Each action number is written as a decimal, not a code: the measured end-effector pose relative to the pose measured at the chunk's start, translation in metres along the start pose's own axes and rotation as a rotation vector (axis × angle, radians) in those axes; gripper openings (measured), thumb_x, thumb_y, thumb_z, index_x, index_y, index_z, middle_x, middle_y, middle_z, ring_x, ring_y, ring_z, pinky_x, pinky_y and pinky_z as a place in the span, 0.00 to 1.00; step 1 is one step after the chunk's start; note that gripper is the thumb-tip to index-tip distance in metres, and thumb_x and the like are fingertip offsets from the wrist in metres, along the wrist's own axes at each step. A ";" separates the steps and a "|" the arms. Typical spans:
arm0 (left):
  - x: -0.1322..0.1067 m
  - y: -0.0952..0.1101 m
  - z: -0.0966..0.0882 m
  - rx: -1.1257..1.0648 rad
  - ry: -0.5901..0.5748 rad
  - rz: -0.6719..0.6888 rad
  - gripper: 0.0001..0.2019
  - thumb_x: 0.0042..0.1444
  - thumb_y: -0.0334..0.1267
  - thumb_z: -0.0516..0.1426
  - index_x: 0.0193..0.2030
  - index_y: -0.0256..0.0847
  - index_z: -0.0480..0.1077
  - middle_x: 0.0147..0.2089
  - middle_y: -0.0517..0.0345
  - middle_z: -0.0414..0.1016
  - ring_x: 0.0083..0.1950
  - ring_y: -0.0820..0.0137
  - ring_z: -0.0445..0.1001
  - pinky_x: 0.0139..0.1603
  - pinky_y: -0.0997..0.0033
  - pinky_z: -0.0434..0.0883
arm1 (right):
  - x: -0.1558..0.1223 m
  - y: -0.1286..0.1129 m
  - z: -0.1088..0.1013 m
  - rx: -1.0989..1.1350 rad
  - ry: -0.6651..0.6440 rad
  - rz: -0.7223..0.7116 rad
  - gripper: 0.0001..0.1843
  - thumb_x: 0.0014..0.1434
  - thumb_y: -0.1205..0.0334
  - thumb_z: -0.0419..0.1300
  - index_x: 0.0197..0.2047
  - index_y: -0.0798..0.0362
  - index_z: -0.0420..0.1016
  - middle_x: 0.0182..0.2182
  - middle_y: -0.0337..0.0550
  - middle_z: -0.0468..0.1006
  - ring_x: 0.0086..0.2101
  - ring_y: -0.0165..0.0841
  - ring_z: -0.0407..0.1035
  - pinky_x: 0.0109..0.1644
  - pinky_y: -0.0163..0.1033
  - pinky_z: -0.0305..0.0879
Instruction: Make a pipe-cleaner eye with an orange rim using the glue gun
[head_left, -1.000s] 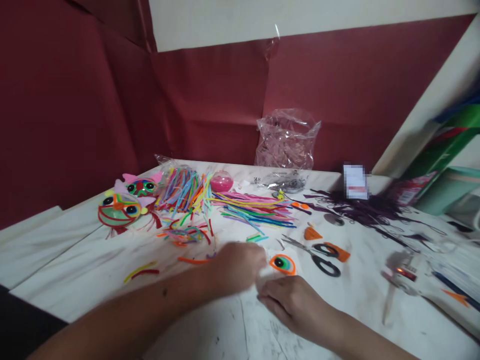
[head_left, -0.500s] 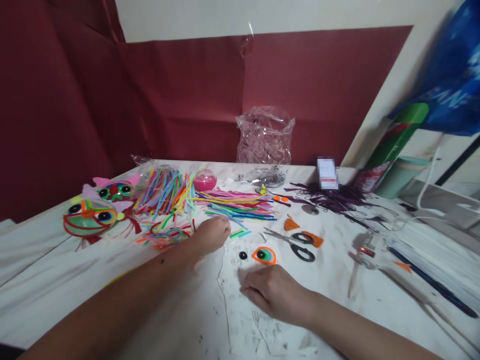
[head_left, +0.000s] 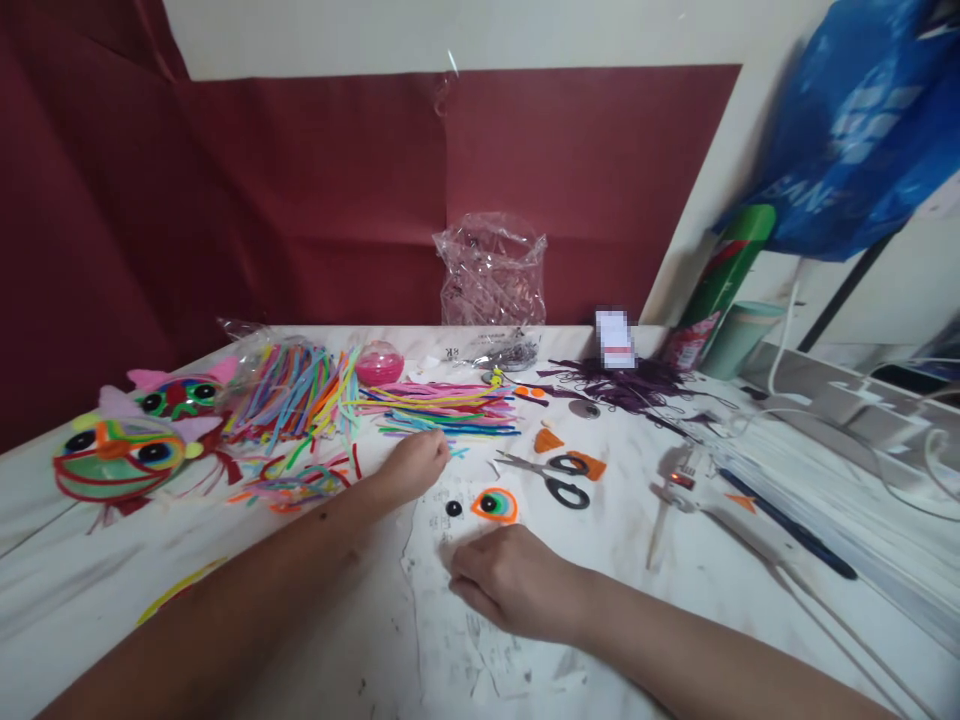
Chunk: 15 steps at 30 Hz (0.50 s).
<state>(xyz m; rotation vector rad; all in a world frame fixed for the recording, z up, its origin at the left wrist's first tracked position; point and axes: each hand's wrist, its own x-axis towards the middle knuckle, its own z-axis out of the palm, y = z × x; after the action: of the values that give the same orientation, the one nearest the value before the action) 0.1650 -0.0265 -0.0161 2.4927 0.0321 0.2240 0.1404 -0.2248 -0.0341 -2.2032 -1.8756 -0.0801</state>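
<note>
My left hand (head_left: 413, 464) reaches over the white table to the near edge of a spread of coloured strips (head_left: 442, 408); its fingers are curled and touch the strips, and whether they grip one is hidden. My right hand (head_left: 507, 578) rests knuckles-up on a printed paper sheet (head_left: 465, 640), fingers bent under. Just beyond it on the sheet lie an orange-rimmed green eye piece (head_left: 494, 505) and a small black dot (head_left: 453, 508).
Black-handled scissors (head_left: 551, 476) and orange scraps lie to the right, a glue gun (head_left: 686, 478) further right. Two colourful masks (head_left: 124, 452) sit at the left, a second strip pile (head_left: 289, 385) behind them. A pink dome (head_left: 379, 362), a plastic bag (head_left: 491, 270) and purple threads (head_left: 626, 382) lie at the back.
My left hand has moved away from the eye piece, forward to the strips. The view has swung to the right. My right hand has stayed on the paper.
</note>
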 end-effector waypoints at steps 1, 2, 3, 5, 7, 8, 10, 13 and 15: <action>-0.005 0.001 -0.004 -0.049 0.000 -0.024 0.04 0.49 0.33 0.53 0.29 0.38 0.69 0.26 0.60 0.69 0.29 0.69 0.67 0.30 0.74 0.61 | 0.000 0.000 -0.001 -0.003 -0.002 0.002 0.08 0.63 0.63 0.50 0.33 0.53 0.67 0.26 0.40 0.75 0.26 0.30 0.68 0.31 0.33 0.56; -0.010 0.001 -0.008 -0.100 -0.009 -0.045 0.06 0.48 0.35 0.53 0.32 0.37 0.70 0.26 0.61 0.69 0.28 0.70 0.67 0.29 0.74 0.61 | 0.000 0.001 -0.001 -0.001 -0.004 0.003 0.08 0.63 0.63 0.50 0.33 0.53 0.67 0.26 0.41 0.75 0.26 0.30 0.68 0.31 0.33 0.57; -0.016 0.001 -0.012 -0.149 -0.025 -0.063 0.08 0.48 0.36 0.54 0.34 0.37 0.71 0.26 0.61 0.69 0.28 0.70 0.67 0.28 0.74 0.62 | 0.000 0.001 -0.002 0.004 -0.005 0.004 0.08 0.62 0.63 0.50 0.33 0.53 0.67 0.26 0.41 0.75 0.26 0.30 0.68 0.30 0.33 0.57; -0.030 -0.001 -0.017 -0.231 -0.064 -0.088 0.11 0.44 0.39 0.55 0.34 0.36 0.72 0.26 0.61 0.71 0.29 0.69 0.68 0.29 0.74 0.63 | -0.002 0.002 -0.005 0.028 -0.005 0.001 0.08 0.61 0.64 0.51 0.31 0.53 0.66 0.25 0.40 0.75 0.25 0.29 0.67 0.30 0.32 0.57; -0.041 -0.004 -0.019 -0.297 -0.093 -0.116 0.12 0.41 0.40 0.57 0.32 0.36 0.73 0.26 0.61 0.71 0.29 0.69 0.69 0.30 0.73 0.63 | -0.005 0.003 -0.009 0.081 -0.010 -0.012 0.07 0.59 0.66 0.52 0.28 0.52 0.66 0.23 0.38 0.73 0.23 0.28 0.65 0.29 0.32 0.56; -0.045 -0.006 -0.018 -0.331 -0.105 -0.131 0.12 0.39 0.40 0.58 0.31 0.36 0.73 0.26 0.61 0.72 0.30 0.68 0.69 0.30 0.73 0.63 | -0.006 0.004 -0.010 0.122 -0.010 -0.021 0.07 0.56 0.68 0.53 0.26 0.52 0.65 0.22 0.37 0.72 0.23 0.27 0.63 0.28 0.31 0.56; -0.050 -0.011 -0.014 -0.405 -0.122 -0.156 0.13 0.38 0.40 0.59 0.31 0.36 0.73 0.25 0.60 0.72 0.30 0.68 0.69 0.30 0.73 0.64 | -0.007 0.005 -0.009 0.242 0.017 -0.014 0.09 0.50 0.73 0.54 0.23 0.52 0.63 0.21 0.35 0.69 0.22 0.25 0.61 0.26 0.30 0.54; -0.053 -0.014 -0.006 -0.514 -0.126 -0.158 0.13 0.37 0.40 0.60 0.31 0.36 0.72 0.26 0.60 0.72 0.30 0.70 0.70 0.32 0.73 0.65 | -0.003 0.007 -0.003 0.509 0.182 0.170 0.09 0.49 0.74 0.54 0.22 0.53 0.62 0.21 0.34 0.68 0.21 0.24 0.58 0.25 0.29 0.54; -0.057 -0.011 -0.002 -0.574 -0.128 -0.147 0.13 0.38 0.40 0.60 0.32 0.36 0.71 0.27 0.61 0.71 0.29 0.72 0.69 0.32 0.74 0.65 | 0.003 0.007 0.003 0.751 0.325 0.377 0.06 0.53 0.68 0.55 0.25 0.52 0.65 0.21 0.34 0.67 0.21 0.24 0.58 0.24 0.30 0.54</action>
<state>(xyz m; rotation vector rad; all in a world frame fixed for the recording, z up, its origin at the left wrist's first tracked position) 0.1090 -0.0205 -0.0294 1.9172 0.0854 0.0049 0.1479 -0.2218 -0.0378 -1.8165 -1.0487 0.2730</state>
